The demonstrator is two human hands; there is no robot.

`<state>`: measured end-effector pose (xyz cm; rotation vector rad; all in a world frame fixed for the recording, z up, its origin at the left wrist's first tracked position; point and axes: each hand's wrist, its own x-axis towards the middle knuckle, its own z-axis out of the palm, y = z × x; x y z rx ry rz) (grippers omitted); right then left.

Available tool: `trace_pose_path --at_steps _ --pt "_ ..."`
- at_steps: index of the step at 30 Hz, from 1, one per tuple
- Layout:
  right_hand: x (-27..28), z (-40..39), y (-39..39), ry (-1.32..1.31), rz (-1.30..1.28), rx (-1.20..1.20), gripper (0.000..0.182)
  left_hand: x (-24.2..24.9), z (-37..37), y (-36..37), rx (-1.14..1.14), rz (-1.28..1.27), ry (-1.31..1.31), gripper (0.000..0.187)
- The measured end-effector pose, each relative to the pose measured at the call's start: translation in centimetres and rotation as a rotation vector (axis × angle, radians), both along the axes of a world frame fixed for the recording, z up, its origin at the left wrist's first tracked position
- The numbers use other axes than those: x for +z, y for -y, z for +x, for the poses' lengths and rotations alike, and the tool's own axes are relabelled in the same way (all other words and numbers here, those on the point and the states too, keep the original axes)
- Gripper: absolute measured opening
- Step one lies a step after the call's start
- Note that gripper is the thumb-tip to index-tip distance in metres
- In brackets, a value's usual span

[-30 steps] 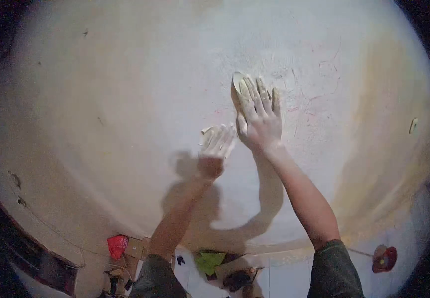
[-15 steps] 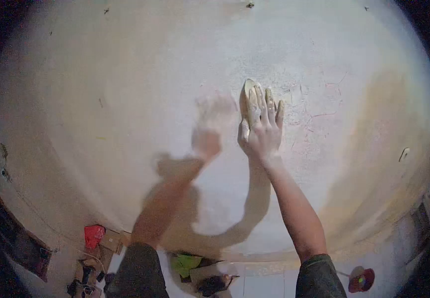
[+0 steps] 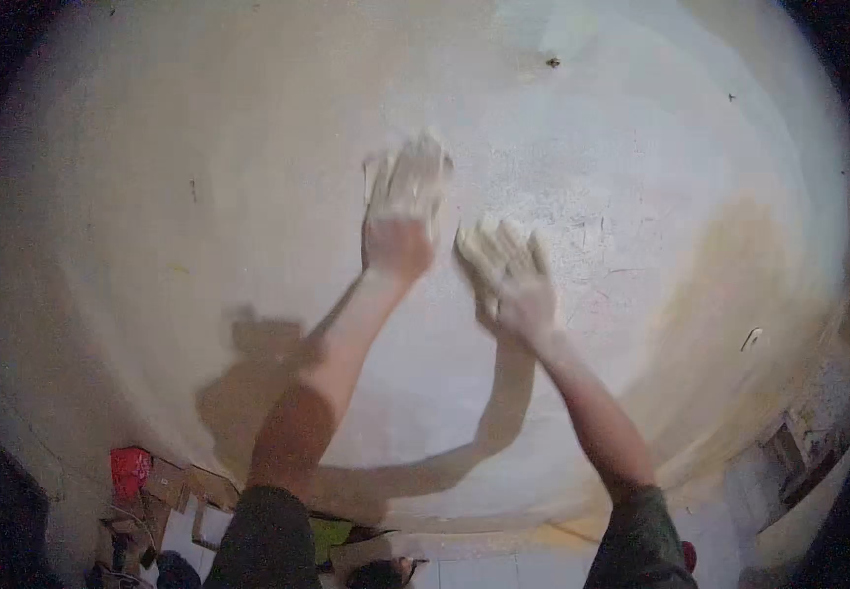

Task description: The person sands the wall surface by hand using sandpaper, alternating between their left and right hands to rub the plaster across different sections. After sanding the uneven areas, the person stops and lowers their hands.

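Observation:
Both hands are raised against a broad, pale plastered wall (image 3: 278, 147). My left hand (image 3: 405, 211) lies flat on it, fingers stretched upward, pale with dust and blurred by motion. Pale edges show beside its fingertips; whether a thin sheet is underneath I cannot make out. Lower and to the right, my right hand (image 3: 515, 280) rests with its whitish, dusty fingers spread on the wall. No held object can be made out there. A rough, scratched patch (image 3: 592, 226) of plaster lies right of the right hand.
A yellowish-brown stain (image 3: 729, 275) marks the wall's right side. One small dark fixing (image 3: 553, 63) sticks out above. Below left are a red bag (image 3: 131, 469) and cardboard boxes (image 3: 204, 486). Something green (image 3: 332, 535) lies at the wall's foot. Arm shadows cross the wall.
My left hand has moved up the wall and shows more clearly. My right hand has slid lower, with its fingers spread wider. The view has shifted, moving the floor items lower and leftward.

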<state>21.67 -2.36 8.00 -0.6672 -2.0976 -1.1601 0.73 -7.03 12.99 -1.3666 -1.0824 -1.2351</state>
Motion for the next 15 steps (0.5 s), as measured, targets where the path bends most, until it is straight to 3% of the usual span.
trace_pose_path --at_steps 2,4,7,11,12,15 --pt "7.2 -2.1 -0.3 -0.198 0.052 0.103 0.061 -3.5 0.2 0.6 -0.035 -0.194 -0.022 0.061" --pt "11.9 -4.5 -0.2 -0.411 0.118 0.206 0.062 -5.5 0.1 0.2 -0.048 -0.186 -0.026 0.059" --pt "10.3 -6.4 0.7 -0.534 0.107 0.15 0.062 -7.7 -0.5 0.4 -0.034 -0.186 -0.04 0.057" --pt "-6.5 -5.6 1.5 -0.361 -0.186 0.049 0.056 -8.9 -0.5 0.2 0.012 -0.241 -0.046 0.058" --pt "-12.0 -4.4 0.5 -0.29 -0.13 0.058 0.063 -9.4 -0.3 0.4 0.0 -0.227 -0.039 0.058" --pt "-12.7 -2.3 0.2 -0.133 -0.09 -0.025 0.057 -9.2 -0.8 0.1 0.044 -0.224 -0.061 0.057"
